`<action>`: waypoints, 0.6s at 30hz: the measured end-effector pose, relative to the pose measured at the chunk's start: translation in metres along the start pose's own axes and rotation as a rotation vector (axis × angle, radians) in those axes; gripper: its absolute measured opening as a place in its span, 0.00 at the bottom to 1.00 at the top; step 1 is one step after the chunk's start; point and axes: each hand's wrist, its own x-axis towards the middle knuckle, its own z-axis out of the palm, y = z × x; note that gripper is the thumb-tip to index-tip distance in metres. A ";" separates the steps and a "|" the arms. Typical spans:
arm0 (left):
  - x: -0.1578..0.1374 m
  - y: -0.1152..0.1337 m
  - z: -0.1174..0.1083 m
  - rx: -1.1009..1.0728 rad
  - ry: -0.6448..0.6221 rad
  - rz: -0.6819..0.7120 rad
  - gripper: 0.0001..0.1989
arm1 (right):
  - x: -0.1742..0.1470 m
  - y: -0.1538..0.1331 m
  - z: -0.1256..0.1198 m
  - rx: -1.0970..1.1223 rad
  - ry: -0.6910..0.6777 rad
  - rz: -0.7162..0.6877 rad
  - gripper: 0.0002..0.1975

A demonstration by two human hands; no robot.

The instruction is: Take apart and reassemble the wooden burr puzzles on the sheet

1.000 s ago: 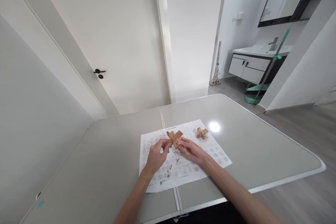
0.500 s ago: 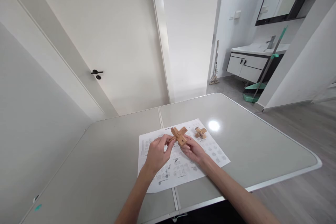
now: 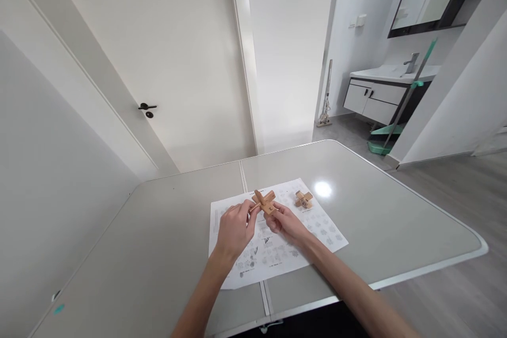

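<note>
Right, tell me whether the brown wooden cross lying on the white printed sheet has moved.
No; the wooden cross shows no shift against the pale straight table seam.

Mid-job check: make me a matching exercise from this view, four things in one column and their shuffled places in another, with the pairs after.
Things
1. left wooden cross
2. right wooden cross
3. printed sheet
4. door handle

Places
A. lying on the grey table
B. mounted on the white door
C. held up by the left hand and right hand
D. resting on the paper, out of both hands

Right pairs: 1-C; 2-D; 3-A; 4-B
</note>
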 end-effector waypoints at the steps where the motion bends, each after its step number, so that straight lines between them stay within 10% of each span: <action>1: -0.001 -0.002 0.002 0.013 0.015 -0.013 0.11 | 0.001 0.001 0.001 -0.028 0.018 -0.007 0.19; 18: -0.009 -0.015 0.022 -0.050 0.045 -0.085 0.10 | -0.003 -0.003 0.007 -0.081 -0.036 -0.029 0.22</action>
